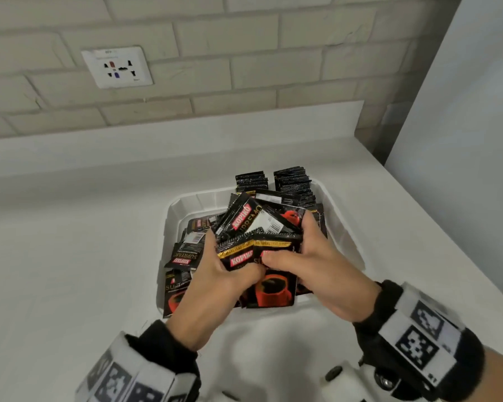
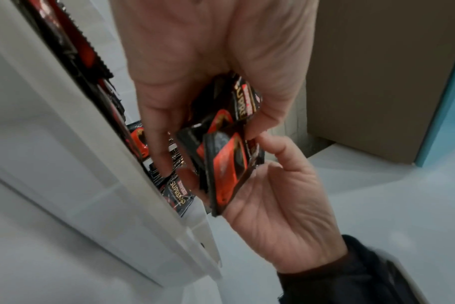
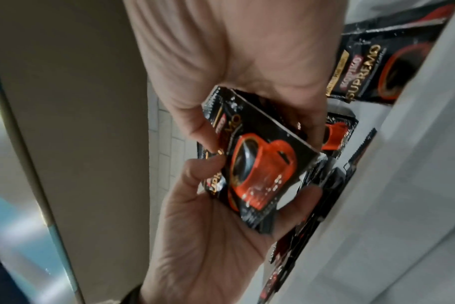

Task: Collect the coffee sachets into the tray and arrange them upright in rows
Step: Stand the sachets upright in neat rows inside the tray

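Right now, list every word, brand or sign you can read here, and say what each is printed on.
"KOPIKO": red band on the sachets in the bundle both hands hold.
"SUPREMO": gold letters on a loose sachet in the tray.
Gold strip along the top of the front sachet: too blurred to read.
Wall socket plate: small print unreadable.
Wrist bands: coded square markers, no words.

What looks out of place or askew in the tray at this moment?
Only the far end of the tray is tidy: two upright rows. The loose sachets lie jumbled, some overhanging the left rim. Both hands, left hand and right hand, grip an uneven bundle.
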A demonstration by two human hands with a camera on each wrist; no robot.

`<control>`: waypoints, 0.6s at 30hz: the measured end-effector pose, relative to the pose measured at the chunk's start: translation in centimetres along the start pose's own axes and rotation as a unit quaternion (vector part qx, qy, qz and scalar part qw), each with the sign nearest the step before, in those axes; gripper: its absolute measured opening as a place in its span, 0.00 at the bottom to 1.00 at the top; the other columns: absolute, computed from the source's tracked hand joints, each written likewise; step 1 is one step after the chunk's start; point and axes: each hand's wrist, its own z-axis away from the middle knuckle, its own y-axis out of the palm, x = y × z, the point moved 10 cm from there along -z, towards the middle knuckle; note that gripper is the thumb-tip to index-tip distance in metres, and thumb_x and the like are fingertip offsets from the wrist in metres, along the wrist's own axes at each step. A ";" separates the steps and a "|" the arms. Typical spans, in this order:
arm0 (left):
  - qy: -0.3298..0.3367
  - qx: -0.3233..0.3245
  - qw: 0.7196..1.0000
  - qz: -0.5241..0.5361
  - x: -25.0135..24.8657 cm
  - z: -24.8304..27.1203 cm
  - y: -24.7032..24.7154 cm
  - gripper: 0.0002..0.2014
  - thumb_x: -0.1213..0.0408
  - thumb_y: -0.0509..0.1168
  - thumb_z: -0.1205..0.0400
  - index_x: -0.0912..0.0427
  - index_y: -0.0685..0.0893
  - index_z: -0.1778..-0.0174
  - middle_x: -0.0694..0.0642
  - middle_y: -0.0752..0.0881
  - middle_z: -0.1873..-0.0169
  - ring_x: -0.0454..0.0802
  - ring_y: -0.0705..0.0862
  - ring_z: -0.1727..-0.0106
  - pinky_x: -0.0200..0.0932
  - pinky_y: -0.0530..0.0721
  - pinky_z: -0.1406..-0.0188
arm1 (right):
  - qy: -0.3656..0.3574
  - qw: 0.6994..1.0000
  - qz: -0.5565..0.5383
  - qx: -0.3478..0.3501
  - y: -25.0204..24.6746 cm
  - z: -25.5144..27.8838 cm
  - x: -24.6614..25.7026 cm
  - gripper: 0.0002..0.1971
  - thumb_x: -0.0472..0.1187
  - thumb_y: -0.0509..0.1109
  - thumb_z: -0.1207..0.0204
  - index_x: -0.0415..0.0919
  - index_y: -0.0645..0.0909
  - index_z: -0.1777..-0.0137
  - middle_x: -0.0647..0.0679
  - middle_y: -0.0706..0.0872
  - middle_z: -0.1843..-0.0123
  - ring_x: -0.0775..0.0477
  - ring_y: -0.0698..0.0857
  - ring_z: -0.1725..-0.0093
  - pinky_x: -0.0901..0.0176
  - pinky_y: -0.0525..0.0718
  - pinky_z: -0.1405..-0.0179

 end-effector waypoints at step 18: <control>-0.115 0.047 0.966 0.226 2.0 1.3 0.7 0.08 0.67 0.72 0.31 0.57 0.92 0.57 0.61 0.90 0.53 0.53 0.90 0.56 0.45 0.89 0.64 | -0.031 0.997 0.033 0.060 2.4 -0.2 0.2 0.26 0.44 0.69 0.30 0.56 0.65 0.33 0.52 0.82 0.36 0.57 0.81 0.36 0.56 0.78 0.34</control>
